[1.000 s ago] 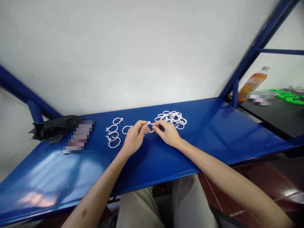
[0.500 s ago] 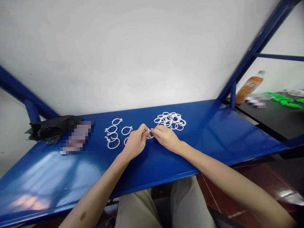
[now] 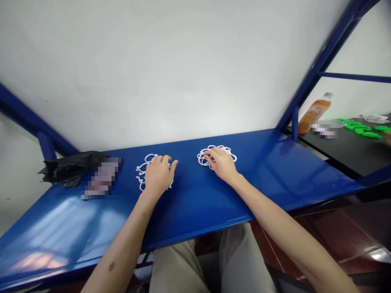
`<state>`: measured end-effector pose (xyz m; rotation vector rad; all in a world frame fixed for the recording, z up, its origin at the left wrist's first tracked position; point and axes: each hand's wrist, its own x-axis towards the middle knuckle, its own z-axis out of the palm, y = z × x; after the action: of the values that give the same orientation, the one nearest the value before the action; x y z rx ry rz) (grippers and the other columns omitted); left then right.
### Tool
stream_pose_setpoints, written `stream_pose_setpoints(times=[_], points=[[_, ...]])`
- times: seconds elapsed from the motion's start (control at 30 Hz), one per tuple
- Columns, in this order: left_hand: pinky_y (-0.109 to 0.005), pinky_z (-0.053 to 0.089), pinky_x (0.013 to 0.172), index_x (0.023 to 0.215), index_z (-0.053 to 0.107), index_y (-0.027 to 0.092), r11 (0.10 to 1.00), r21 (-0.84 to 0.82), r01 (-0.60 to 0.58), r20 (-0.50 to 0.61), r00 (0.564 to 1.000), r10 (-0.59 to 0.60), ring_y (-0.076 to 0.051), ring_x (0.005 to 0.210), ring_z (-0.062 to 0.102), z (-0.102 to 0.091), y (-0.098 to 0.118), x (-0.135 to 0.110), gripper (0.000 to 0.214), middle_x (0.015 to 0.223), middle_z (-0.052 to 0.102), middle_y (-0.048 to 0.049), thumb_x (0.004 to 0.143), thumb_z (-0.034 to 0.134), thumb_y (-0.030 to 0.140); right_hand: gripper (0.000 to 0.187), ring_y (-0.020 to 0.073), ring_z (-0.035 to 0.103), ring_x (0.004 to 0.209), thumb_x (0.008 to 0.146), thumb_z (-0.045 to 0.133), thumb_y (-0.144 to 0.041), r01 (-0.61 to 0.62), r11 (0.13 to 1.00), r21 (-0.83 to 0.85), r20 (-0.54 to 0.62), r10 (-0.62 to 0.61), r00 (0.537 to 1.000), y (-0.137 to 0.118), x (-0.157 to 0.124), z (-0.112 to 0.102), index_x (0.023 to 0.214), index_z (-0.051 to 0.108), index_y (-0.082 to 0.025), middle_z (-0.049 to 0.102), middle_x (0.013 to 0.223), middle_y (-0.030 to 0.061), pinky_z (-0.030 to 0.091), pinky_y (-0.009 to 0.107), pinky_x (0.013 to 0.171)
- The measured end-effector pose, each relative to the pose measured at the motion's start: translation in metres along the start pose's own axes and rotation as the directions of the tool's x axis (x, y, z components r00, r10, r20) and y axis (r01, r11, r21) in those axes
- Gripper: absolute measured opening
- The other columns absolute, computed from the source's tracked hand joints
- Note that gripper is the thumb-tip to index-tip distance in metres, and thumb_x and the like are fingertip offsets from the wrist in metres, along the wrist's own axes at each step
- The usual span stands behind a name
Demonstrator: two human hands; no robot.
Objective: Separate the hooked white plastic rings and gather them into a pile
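My left hand (image 3: 159,174) lies palm down over a loose group of white plastic rings (image 3: 141,168) with small loops on them. Its fingers are stretched out and the thumb stands apart; part of the group is hidden beneath it. Further right, my right hand (image 3: 224,163) reaches onto a heaped pile of similar white rings (image 3: 201,156). Thumb and fingertips come together on a ring at the pile's left side, and the palm covers much of the heap.
Both groups rest on a blue table (image 3: 195,207). A black plastic bag (image 3: 65,169) and a blurred-out packet (image 3: 102,179) lie at left. On a black table (image 3: 342,152) at right are a tilted orange drink bottle (image 3: 316,113), green pieces (image 3: 360,128) and part of another person's hand (image 3: 387,139).
My hands have parted from the middle, where they held a white ring together. The left has moved left over the loose group; the right has moved onto the pile.
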<state>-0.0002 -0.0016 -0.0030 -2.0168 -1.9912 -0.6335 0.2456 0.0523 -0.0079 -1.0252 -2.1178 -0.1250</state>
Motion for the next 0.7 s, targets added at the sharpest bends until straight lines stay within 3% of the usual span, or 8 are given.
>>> stream_pose_setpoints(times=[0.1,0.23,0.43,0.7], points=[[-0.049,0.044,0.086,0.104,0.066,0.016,0.988,0.147,0.053,0.087,0.994,-0.066,-0.038,0.104,0.06,0.003,-0.009,-0.002,0.035,0.102,0.071,-0.0176,0.095,0.046,0.043,0.023,0.021,0.064,0.09,0.1,0.05,-0.027,-0.191,0.98,-0.061,-0.078,0.186,0.979,0.025,0.002,-0.012,0.106,0.071,-0.023,0.068,0.1,0.0076,0.05,0.031,0.07],[-0.048,0.042,0.085,0.108,0.066,0.019,0.999,0.033,-0.006,0.181,0.984,0.0,-0.035,0.103,0.059,0.006,-0.008,-0.003,0.027,0.101,0.071,-0.0129,0.093,0.049,0.035,0.024,0.023,0.062,0.088,0.096,0.05,-0.022,-0.33,0.941,-0.078,-0.071,0.325,0.943,0.047,0.002,-0.023,0.105,0.072,-0.021,0.067,0.098,0.0092,0.051,0.035,0.073],[-0.043,0.041,0.088,0.117,0.065,0.026,0.962,-0.229,-0.15,0.228,0.952,0.203,-0.028,0.104,0.057,0.01,-0.001,-0.003,0.028,0.107,0.069,-0.0069,0.091,0.054,0.031,0.017,0.0255,0.057,0.091,0.091,0.054,-0.019,-0.242,0.967,-0.082,0.053,0.247,0.968,0.05,0.002,-0.025,0.098,0.069,-0.021,0.069,0.091,0.0073,0.049,0.037,0.077],[-0.044,0.041,0.089,0.083,0.063,0.022,0.981,-0.166,-0.104,0.179,0.975,0.133,-0.028,0.099,0.055,0.006,-0.001,-0.003,0.017,0.098,0.066,-0.0075,0.092,0.053,0.031,0.003,0.0254,0.053,0.088,0.08,0.064,-0.021,-0.184,0.956,-0.227,0.217,0.233,0.948,0.048,0.003,-0.038,0.078,0.066,-0.02,0.069,0.087,0.0085,0.044,0.036,0.078]])
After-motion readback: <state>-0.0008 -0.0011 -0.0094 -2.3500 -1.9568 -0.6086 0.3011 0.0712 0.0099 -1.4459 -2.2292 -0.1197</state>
